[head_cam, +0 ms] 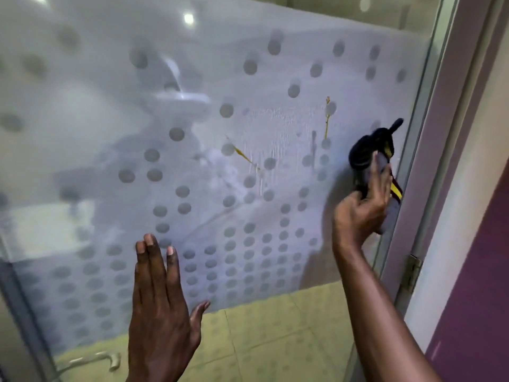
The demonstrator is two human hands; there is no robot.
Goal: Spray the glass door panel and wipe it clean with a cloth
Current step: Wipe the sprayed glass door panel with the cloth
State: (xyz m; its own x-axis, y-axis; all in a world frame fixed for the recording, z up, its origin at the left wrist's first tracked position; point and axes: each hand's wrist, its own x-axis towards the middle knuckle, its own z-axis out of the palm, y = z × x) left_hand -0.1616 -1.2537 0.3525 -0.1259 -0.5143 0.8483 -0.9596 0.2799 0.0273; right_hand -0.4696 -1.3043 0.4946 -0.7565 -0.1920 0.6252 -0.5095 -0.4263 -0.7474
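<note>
The right hand presses a dark cloth against the glass panel, close to the panel's right edge beside the frame. Its fingers are spread over the cloth, holding it flat to the glass; the cloth is bunched, mostly black and grey-violet, with a yellow strip showing at its right side and a dark tail poking up at the top. The left hand lies open and flat on the lower part of the panel, fingers together and pointing up, thumb out to the right, holding nothing.

The panel is frosted, milky grey, patterned with round grey dots that crowd thickly towards the bottom and thin out higher up. Left of the cloth, in the middle of the glass, a patch of fine droplets clings to the surface, with thin runs trailing down from it. Below the frosted band the glass is clear, showing yellowish floor tiles. A metal hinge sits on the frame at lower right.
</note>
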